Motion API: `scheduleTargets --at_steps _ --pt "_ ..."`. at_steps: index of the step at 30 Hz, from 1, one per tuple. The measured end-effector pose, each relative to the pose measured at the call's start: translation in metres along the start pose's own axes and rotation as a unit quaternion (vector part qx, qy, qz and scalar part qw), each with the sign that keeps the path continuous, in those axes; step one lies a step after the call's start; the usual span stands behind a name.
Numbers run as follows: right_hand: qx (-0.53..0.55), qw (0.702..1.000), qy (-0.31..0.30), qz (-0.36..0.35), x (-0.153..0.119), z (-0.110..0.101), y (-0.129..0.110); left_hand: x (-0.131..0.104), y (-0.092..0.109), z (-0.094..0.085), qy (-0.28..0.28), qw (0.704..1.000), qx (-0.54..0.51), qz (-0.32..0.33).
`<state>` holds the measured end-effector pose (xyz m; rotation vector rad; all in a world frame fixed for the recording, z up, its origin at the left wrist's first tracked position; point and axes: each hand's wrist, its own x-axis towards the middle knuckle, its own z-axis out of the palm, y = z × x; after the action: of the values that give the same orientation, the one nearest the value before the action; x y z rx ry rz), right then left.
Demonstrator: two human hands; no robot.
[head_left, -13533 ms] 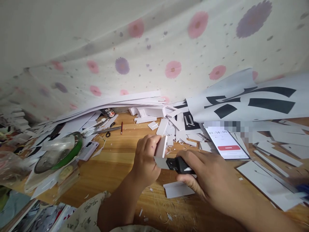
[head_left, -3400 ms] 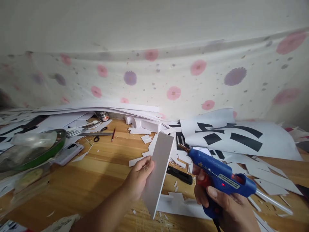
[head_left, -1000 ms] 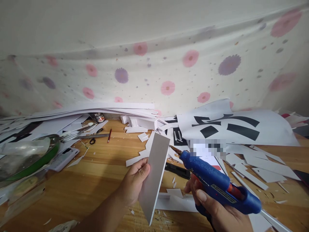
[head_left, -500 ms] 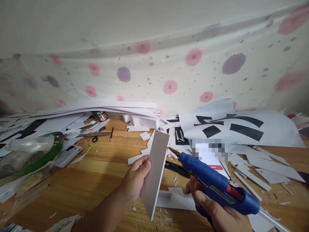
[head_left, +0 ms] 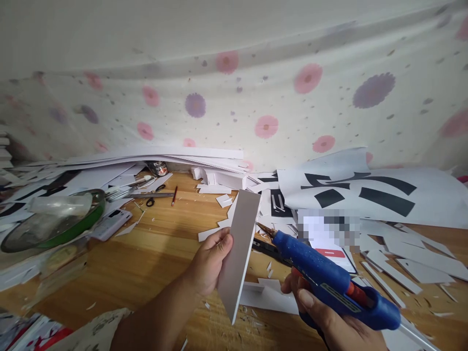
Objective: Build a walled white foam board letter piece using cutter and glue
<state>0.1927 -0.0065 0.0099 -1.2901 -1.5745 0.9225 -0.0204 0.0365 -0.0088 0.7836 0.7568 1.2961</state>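
Over the middle of a wooden worktop, your left hand pinches one white board strip, tilted upward, with the thumb on its broad face. Your right hand is wrapped round the grip of one blue glue gun. Its metal nozzle points at the strip's right-hand long edge, near the upper end; whether tip and edge touch is too close to tell. If the gun drifts sideways, glue could smear onto the broad face rather than the narrow edge; if your left fingers slip round toward the nozzle, they might be burned; too hard a squeeze could drip onto the folded white piece lying below. Counting the rest: one black cutter, partly hidden by the gun; one lit phone beyond the gun; one pair of scissors and one red pencil farther back on the left; one dark can behind those. White scraps on the right are too many to count.
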Motion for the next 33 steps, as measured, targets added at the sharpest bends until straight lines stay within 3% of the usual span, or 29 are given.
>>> scheduleTargets --at_steps 12,18,24,33 --pt "0.029 0.996 0.053 -0.06 0.004 0.007 -0.003 0.001 0.003 0.004 0.009 1.0 -0.009 0.001" --pt "-0.001 0.996 0.011 -0.089 0.008 0.004 -0.009 0.0 0.002 0.003 0.002 1.0 -0.017 0.003" --pt "0.018 0.998 0.034 -0.049 0.003 0.004 -0.001 -0.001 0.003 0.003 0.004 1.0 -0.011 -0.002" --pt "0.012 0.996 0.028 -0.084 0.006 0.005 0.003 -0.001 0.003 0.003 -0.003 1.0 -0.004 0.007"
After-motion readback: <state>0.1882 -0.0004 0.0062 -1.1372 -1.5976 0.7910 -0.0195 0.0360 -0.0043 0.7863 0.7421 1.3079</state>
